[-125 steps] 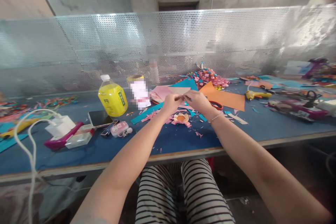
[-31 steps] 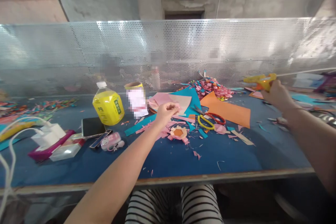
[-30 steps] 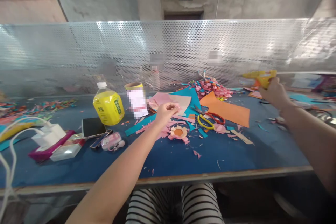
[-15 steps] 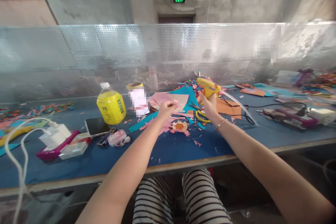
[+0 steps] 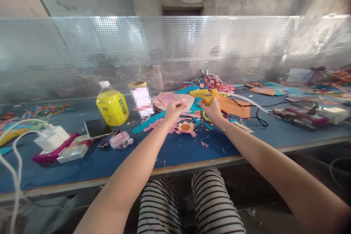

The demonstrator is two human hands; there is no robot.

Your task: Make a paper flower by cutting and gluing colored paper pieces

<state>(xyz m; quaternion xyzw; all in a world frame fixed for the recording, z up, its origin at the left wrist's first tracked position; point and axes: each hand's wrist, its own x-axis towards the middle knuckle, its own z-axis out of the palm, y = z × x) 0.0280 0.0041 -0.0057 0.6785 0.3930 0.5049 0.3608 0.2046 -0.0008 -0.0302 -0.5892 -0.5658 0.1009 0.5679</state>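
Note:
My left hand (image 5: pixel 174 110) pinches a small pink paper piece (image 5: pixel 184 101) above the table. Closed around the handle of a yellow hot glue gun (image 5: pixel 205 95) is my right hand (image 5: pixel 213 109); the nozzle points left toward the pink piece, apart from it. Below and between the hands, an orange and cream paper flower shape (image 5: pixel 186 127) lies among pink paper scraps (image 5: pixel 170 124). Behind my left hand rest pink and cream paper sheets (image 5: pixel 167 99). Yellow-handled scissors (image 5: pixel 206 117) lie partly hidden beneath my right hand.
A yellow bottle (image 5: pixel 112 106), a tape roll (image 5: pixel 137 85), a phone (image 5: pixel 98 128) and a purple power strip (image 5: pixel 55 153) with white chargers are on the left. At right lie orange sheets (image 5: pixel 236 106), a black cord (image 5: pixel 260 117) and another power strip (image 5: pixel 307 117). A perforated metal panel (image 5: pixel 109 51) stands behind.
My right hand has brought the glue gun down and left, turning its nozzle toward my left hand. My left hand still holds the pink piece. The camera view has shifted slightly.

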